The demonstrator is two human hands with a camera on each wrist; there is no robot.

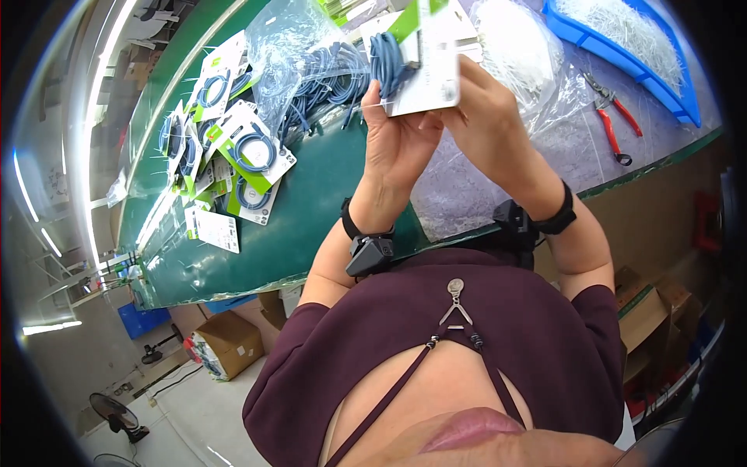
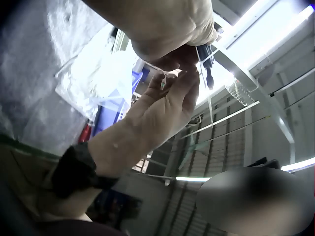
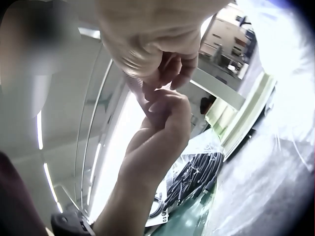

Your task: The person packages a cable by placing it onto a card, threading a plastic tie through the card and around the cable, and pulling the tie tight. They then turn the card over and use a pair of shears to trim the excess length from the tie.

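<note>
left hand [image 1: 398, 148] and right hand [image 1: 490, 113] pinch a rectangular white-and-green card [image 1: 437, 82], apparently to steady its coiled blue-grey cable [image 1: 384, 62].

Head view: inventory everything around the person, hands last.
work table: one, green and grey, centre
printed card: one, white and green, at hands
coiled cable: one, blue, on card
carded cables: several, blue, table's left
loose cables: many, blue, table's middle
plastic bags: at least two, clear, beyond hands
metal pliers: one, red handles, table's right
plastic tray: one, blue, far right
thin strips: many, whitish, in tray
cardboard boxes: several, brown, lower left and right
fan: one plainly, black, lower left
strip lights: several, white, left
left hand: one, at card
right hand: one, at card
</note>
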